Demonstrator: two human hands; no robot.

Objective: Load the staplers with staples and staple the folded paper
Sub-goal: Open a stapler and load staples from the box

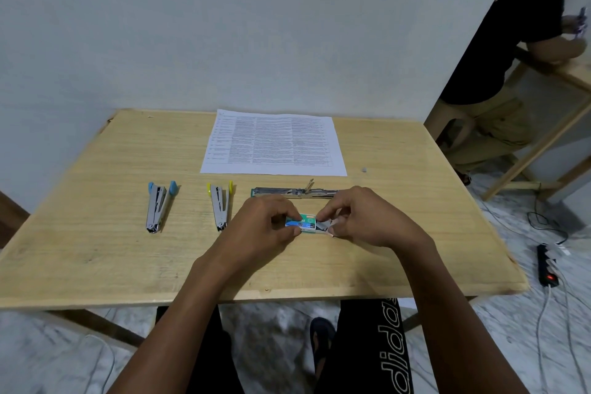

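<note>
**A:** Why both hands on something that tiny? Closest to the camera, the left hand (271,221) has thumb and fingers pinched shut on the staple box (300,222), holding it just above the table (96,253).

**B:** It's an anchor, I'd say. The box sleeve stays put while the right hand (358,218) works the open end. Its fingertips are closed on the inner tray or a strip of staples (323,227) sticking out. Can't tell which, too small.

**A:** So still at the getting-staples-out step?

**B:** Looks that way. Just past the hands, the green stapler (295,192) lies swung fully open, flat in a line, probably so the channel's ready for a strip.

**A:** And the other two?

**B:** The yellow stapler (220,205) and blue stapler (159,205) sit to the left, side by side but apart, arms spread in a V. I can't see whether they're loaded.

**A:** Paper?

**B:** The printed sheet (273,144) is at the far edge near the wall, lying flat, out of the way till stapling.
</note>
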